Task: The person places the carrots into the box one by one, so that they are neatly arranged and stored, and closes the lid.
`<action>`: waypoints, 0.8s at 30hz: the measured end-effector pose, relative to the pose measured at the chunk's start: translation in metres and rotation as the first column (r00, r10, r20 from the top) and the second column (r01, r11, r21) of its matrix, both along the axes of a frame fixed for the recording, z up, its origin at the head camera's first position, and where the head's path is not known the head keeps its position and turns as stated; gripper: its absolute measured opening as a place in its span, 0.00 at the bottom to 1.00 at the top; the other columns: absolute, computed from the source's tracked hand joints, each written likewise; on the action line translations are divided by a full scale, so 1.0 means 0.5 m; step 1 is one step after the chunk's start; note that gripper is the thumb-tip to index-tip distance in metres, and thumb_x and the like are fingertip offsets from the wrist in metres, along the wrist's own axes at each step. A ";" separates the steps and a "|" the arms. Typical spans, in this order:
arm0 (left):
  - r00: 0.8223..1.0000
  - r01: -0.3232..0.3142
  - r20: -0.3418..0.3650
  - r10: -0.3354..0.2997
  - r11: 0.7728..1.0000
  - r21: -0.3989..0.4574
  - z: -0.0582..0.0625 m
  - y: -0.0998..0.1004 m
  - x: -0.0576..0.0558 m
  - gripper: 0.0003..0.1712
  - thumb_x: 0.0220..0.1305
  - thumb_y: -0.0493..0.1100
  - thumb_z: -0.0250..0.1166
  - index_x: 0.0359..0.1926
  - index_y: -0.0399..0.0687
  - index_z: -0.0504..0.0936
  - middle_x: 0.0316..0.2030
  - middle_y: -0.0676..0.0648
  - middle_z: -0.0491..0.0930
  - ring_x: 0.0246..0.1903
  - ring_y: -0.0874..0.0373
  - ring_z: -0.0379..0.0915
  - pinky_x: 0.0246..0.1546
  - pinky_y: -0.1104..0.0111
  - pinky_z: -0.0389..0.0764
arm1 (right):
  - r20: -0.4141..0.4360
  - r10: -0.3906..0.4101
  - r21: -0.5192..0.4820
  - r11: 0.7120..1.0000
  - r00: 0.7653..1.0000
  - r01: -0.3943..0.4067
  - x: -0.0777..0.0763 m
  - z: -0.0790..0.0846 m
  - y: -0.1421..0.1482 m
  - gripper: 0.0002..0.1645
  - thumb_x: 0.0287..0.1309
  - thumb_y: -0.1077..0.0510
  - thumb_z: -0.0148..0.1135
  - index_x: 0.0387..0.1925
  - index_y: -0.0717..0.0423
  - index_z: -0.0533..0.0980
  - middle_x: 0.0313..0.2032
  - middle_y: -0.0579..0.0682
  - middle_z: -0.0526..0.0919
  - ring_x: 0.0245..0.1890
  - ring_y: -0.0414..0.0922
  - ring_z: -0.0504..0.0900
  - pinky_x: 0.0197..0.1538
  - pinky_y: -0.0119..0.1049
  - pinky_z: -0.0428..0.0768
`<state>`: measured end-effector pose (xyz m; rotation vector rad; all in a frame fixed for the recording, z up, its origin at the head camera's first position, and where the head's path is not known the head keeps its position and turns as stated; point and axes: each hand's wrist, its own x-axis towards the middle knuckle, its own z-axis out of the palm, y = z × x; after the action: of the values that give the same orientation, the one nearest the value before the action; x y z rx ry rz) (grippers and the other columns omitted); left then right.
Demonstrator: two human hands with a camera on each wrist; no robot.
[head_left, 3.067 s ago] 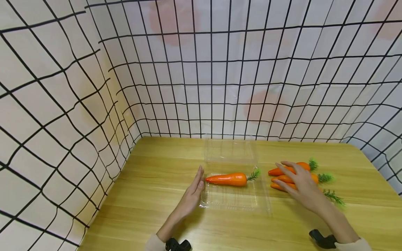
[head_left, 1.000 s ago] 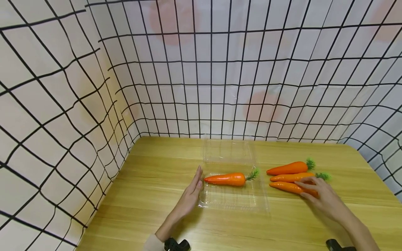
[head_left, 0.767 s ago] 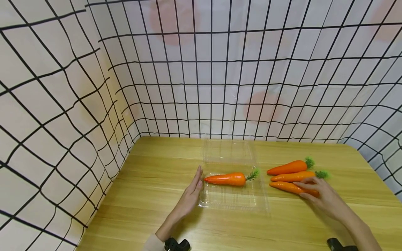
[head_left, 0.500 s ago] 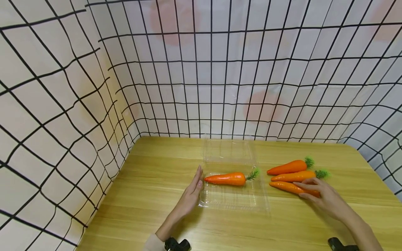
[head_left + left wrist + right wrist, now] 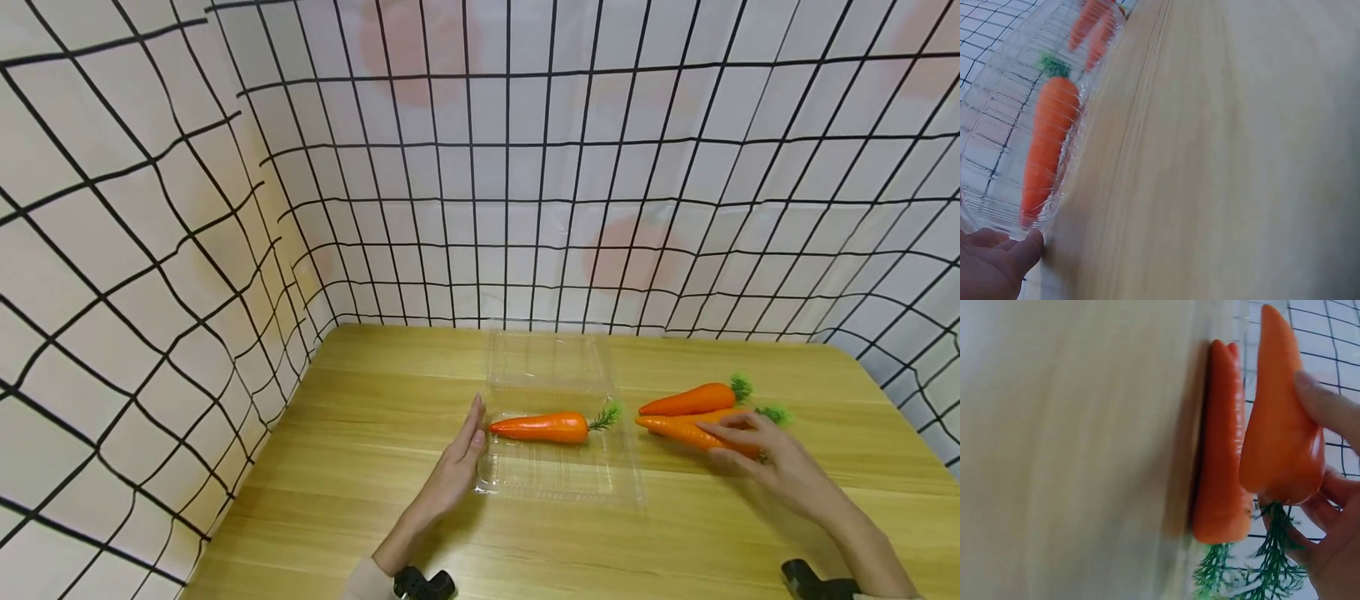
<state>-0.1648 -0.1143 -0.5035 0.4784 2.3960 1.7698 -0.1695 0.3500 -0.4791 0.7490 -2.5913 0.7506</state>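
My right hand (image 5: 776, 462) pinches an orange carrot (image 5: 1282, 425) with green leafy top between thumb and fingers. In the right wrist view this carrot is raised off the table, its tip pointing away from the palm. Two more carrots lie just behind it: the farthest carrot (image 5: 690, 400) shows well, the middle carrot (image 5: 727, 413) is partly covered. At the centre sits a clear plastic clamshell box (image 5: 558, 482) with its lid folded back. One carrot (image 5: 543, 427) lies across its base. My left hand (image 5: 450, 471) rests straight-fingered against the box's left side.
Everything stands on a wood-grain table (image 5: 360, 400). A white cloth with a black grid (image 5: 487, 183) rises at the back and both sides. A black wrist device (image 5: 423, 583) is strapped on each arm.
The right hand has moved from above the carrots to the nearest one and gripped it. That carrot has now risen slightly, overlapping the middle carrot. The left hand keeps its place.
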 end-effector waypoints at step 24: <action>1.000 -0.010 -0.004 0.010 1.000 -0.011 0.000 0.002 0.001 0.34 0.87 0.44 0.36 0.84 0.50 0.36 0.83 0.41 0.41 0.82 0.43 0.43 0.80 0.47 0.49 | 0.052 0.141 -0.061 0.989 0.989 -0.138 -0.021 0.070 -0.089 0.28 0.56 0.69 0.74 0.58 0.47 0.85 0.51 0.42 0.79 0.46 0.29 0.72 0.37 0.26 0.74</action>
<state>-0.1643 -0.1134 -0.5032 0.4696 2.4135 1.7609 -0.1799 0.3057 -0.4441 0.9115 -2.5760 0.8951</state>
